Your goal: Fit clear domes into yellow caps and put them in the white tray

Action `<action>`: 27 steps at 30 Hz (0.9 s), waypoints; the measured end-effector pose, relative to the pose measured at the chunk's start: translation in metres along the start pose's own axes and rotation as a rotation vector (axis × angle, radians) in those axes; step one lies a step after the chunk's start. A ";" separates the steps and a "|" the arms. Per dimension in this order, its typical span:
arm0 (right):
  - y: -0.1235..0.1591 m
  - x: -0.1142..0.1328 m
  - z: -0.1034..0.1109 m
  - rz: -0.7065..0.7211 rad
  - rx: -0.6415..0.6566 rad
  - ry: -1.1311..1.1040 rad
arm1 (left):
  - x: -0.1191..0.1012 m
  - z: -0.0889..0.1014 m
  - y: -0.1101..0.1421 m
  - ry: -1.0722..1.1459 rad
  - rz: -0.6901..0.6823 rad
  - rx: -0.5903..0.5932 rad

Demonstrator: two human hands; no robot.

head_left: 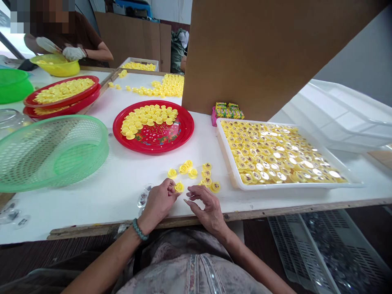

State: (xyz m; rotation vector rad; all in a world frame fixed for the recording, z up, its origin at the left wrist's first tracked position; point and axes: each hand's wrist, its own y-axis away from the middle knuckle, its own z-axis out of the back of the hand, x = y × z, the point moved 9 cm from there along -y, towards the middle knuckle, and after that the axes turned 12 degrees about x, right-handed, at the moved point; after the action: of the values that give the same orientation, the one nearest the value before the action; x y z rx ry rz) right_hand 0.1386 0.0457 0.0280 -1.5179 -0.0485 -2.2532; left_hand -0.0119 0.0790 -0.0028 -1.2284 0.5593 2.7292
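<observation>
My left hand (161,200) pinches a small yellow plastic cap-like piece (179,187) between thumb and fingers, just above the white table. Close on its right, my right hand (206,206) has thumb and forefinger curved towards each other; a small clear piece (187,195) glints between their tips, its shape hard to make out. Beside my left hand lie clear oval discs with dark prints (142,199), partly covered by the hand. Loose yellow pieces (183,168) sit just beyond my hands. Several yellow pieces with printed clear tops (207,173) are grouped beyond my right hand.
A white tray (232,173) of printed yellow pieces stands right. Ahead is a red round tray (153,149) with plain yellow pieces; a green mesh basket (82,175) is left. A cardboard panel (245,53) rises behind. A gloved co-worker (92,45) handles a yellow bowl (61,70).
</observation>
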 end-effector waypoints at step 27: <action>-0.006 0.016 0.008 0.047 -0.098 0.306 | -0.017 0.015 0.004 -0.005 -0.246 0.006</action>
State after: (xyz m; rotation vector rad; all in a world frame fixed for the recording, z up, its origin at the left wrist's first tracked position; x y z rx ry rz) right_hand 0.1388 0.0483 0.0469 -1.1893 0.1884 -2.4535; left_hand -0.0120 0.0821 0.0198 -1.2002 0.3868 2.5236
